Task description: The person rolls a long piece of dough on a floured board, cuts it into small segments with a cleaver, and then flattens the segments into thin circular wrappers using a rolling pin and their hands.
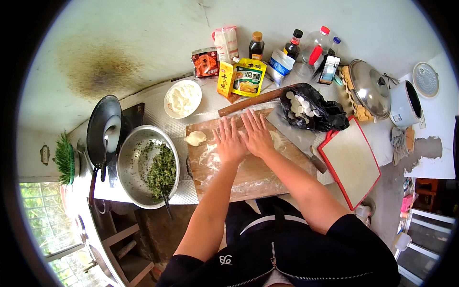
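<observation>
My left hand (pixel 230 142) and my right hand (pixel 257 135) lie side by side, palms down, over a floured wooden board (pixel 251 179). Their inner edges meet, and what is beneath the palms is hidden; a bit of pale dough seems to show between them. A small lump of dough (pixel 195 138) rests at the board's left edge. White flour is smeared around both hands. To the left stands a metal basin (pixel 125 168) holding a chopped green mixture (pixel 161 168) and a dark-handled utensil. Behind the board lies a wooden rolling pin (pixel 251 101).
A bowl of flour (pixel 183 99), seasoning packets (pixel 250 77) and bottles stand along the wall. A black plastic bag (pixel 328 111) with white round pieces, a cleaver (pixel 294 132) and a red-edged tray (pixel 351 161) lie right. A wok (pixel 104 132) is far left.
</observation>
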